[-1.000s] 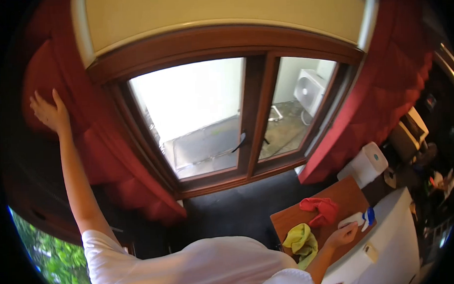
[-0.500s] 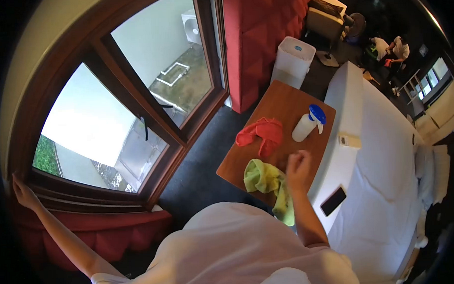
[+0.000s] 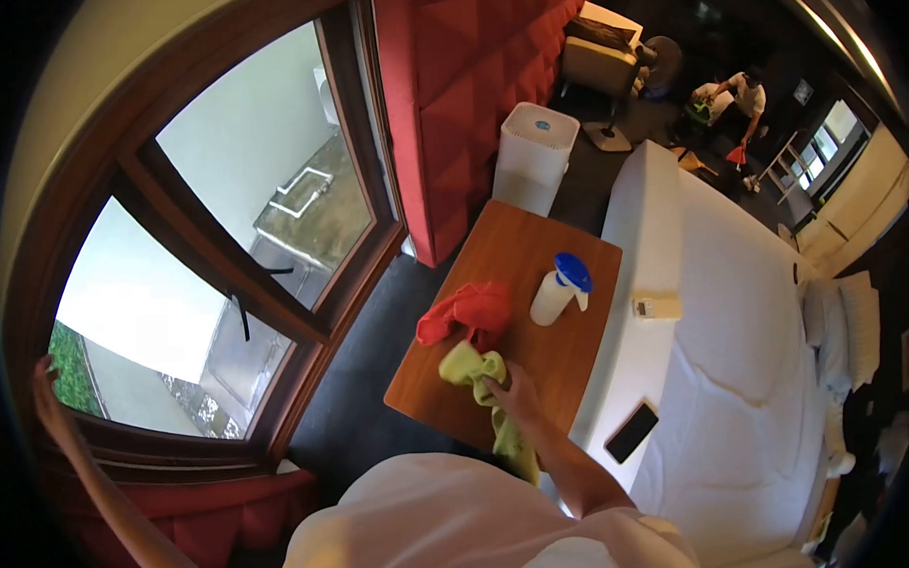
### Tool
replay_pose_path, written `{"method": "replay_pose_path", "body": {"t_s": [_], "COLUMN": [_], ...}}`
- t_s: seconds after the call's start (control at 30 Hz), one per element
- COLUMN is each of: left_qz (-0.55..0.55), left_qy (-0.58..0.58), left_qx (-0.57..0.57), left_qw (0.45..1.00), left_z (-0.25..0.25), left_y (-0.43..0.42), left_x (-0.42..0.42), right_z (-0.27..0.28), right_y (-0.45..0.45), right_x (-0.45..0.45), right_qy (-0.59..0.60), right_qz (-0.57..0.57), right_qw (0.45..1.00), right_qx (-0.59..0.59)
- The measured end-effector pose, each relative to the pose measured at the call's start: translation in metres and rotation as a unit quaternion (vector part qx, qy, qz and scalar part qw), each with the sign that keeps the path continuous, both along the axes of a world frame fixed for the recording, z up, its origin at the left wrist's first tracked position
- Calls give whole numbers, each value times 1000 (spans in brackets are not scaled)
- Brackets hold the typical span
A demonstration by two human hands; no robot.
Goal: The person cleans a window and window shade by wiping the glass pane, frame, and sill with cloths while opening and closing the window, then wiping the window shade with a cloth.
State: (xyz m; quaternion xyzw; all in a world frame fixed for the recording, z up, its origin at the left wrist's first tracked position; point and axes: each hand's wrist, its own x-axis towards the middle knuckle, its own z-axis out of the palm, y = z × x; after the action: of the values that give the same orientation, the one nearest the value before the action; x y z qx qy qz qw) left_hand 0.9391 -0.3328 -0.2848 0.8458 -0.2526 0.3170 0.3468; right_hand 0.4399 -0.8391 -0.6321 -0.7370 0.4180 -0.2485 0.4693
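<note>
My right hand (image 3: 515, 394) grips a yellow-green cloth (image 3: 464, 366) between thumb and fingers. The cloth hangs down over the near edge of a wooden table (image 3: 558, 381). Just beyond it lies a crumpled red cloth (image 3: 467, 312). To the right of that cloth stands a white spray bottle (image 3: 557, 292) with a blue top. My left hand (image 3: 53, 398) is stretched out at the far left, against the edge of the brown wooden window frame (image 3: 205, 450). Its fingers are slightly bent and apart, and no object shows in them.
A white appliance (image 3: 535, 161) stands behind the table. On the right, a white ledge with a phone (image 3: 632, 432) and a small box (image 3: 657, 307) borders a bed (image 3: 739, 394). Other people (image 3: 733, 99) work at the back. A red padded wall (image 3: 448, 104) adjoins the window.
My right hand has closed on the yellow-green cloth and lifted part of it towards the red cloth. My left hand has shifted slightly along the window's edge. The camera view has turned rightward.
</note>
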Motion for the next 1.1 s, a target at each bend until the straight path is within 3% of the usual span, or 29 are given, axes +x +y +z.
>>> {"method": "replay_pose_path", "body": {"t_s": [0.03,0.1,0.17,0.2,0.27,0.3,0.33,0.4,0.5,0.6,0.67,0.73,0.77,0.87,0.9,0.97,1.0,1.1], "left_qz": [-64,-162,-320,-388,-445,-422,-401,-386,-434,-451,-461,-478,-498,-519,-499,-427,-389,-392], "left_qy": [51,184,304,314,388,443,490,505,548,513,465,410,430,384,375,284,238,251], "left_qx": [-7,62,197,234,160,137,111,197,283,280,258,237,245,126,133,96,79,-28], "left_qw": [997,967,875,835,791,779,766,747,657,675,710,740,712,753,770,853,886,884], "left_z": [-21,-67,-70,-89,-133,-153,-168,-185,-197,-195,-178,-169,-162,-187,-173,-174,-178,-200], "left_y": [-48,-132,-206,-221,-235,-234,-233,-226,-213,-216,-227,-231,-234,-236,-241,-253,-259,-274], "left_x": [-33,-100,-185,-197,-217,-227,-236,-247,-249,-240,-236,-227,-219,-204,-203,-199,-195,-179], "right_z": [18,69,80,74,50,34,19,-2,-39,-83,-65,-12,17,104,127,162,178,213], "right_y": [-3,-12,-21,-30,-45,-51,-58,-74,-78,-102,-106,-95,-90,-60,-48,-21,-6,27], "right_x": [6,13,18,21,20,18,19,31,54,89,115,136,149,187,199,216,219,222], "right_qy": [-54,-49,-17,59,204,166,135,67,195,186,108,67,19,-86,-123,-192,-176,-148], "right_qz": [0,83,173,237,351,339,260,91,-43,-54,-63,-34,9,160,213,316,345,396], "right_qw": [998,993,980,970,902,907,932,956,918,971,974,978,973,948,932,890,883,864], "right_qx": [-13,68,97,14,-145,-186,-214,-272,-341,-141,-186,-196,-229,-262,-267,-268,-265,-274]}}
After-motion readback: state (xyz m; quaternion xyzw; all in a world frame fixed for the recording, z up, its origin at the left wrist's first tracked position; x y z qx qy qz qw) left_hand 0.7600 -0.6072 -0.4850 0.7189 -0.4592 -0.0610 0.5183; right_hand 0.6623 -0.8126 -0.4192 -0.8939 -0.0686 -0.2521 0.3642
